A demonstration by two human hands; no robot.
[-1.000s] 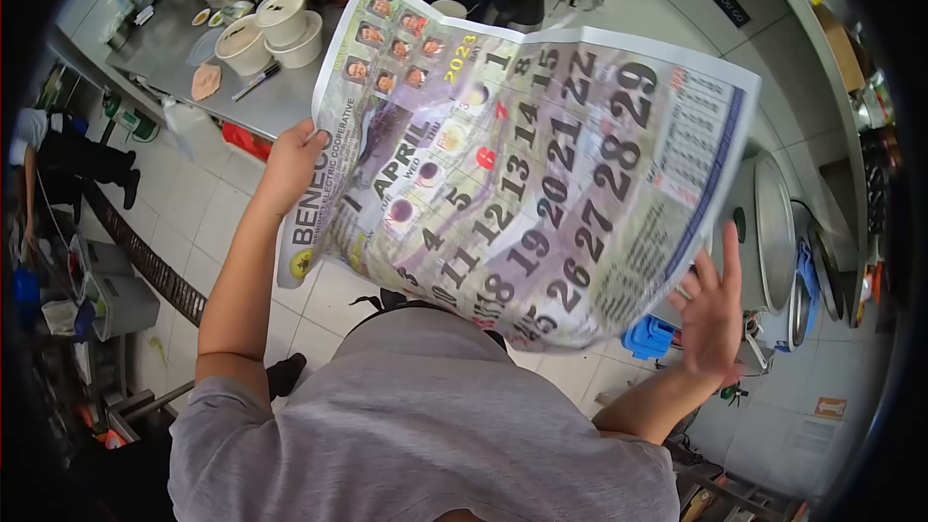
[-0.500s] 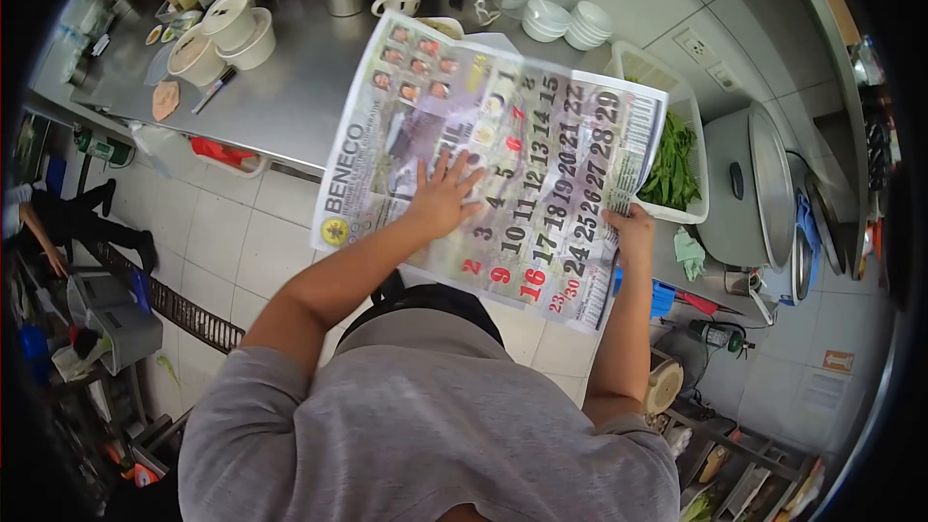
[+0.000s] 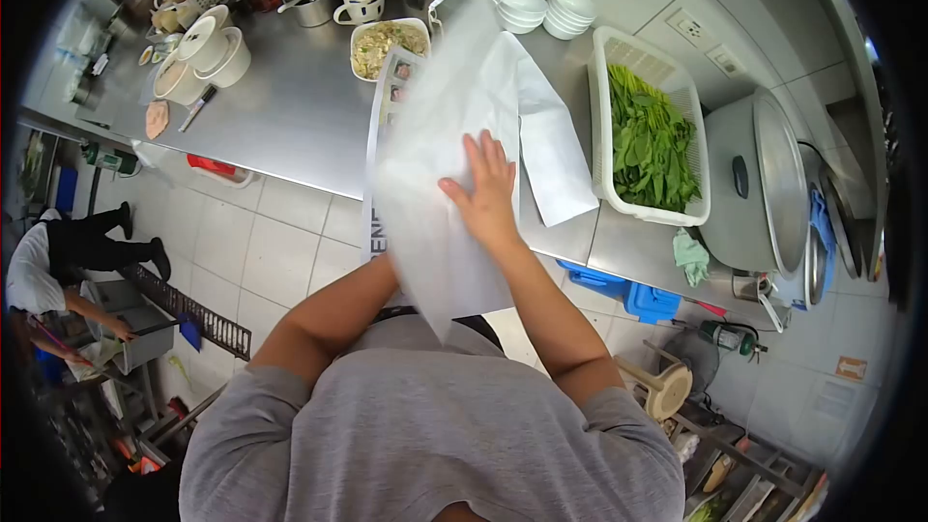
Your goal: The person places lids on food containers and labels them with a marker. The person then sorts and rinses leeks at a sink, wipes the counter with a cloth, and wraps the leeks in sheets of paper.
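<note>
A calendar sheet stands half turned over in front of me, its blank white back facing up and blurred by motion. A printed strip with small portraits and part of a name shows along its left edge. My right hand presses against the white side with its fingers spread. The paper hides my left hand; only the forearm shows, running under the sheet's lower left edge. Beside my right hand, a folded white paper lies on the steel counter. A bowl of chopped food sits just beyond the sheet.
Right of the papers stands a white basket of leafy greens, beside a large metal pot. Stacked white bowls, a mug and lidded tubs line the back. Another person bends over a grey bin at left.
The calendar has swung leftward and flipped from its printed face to its white back. My right hand has moved from its right edge to its middle; my left hand has gone behind it.
</note>
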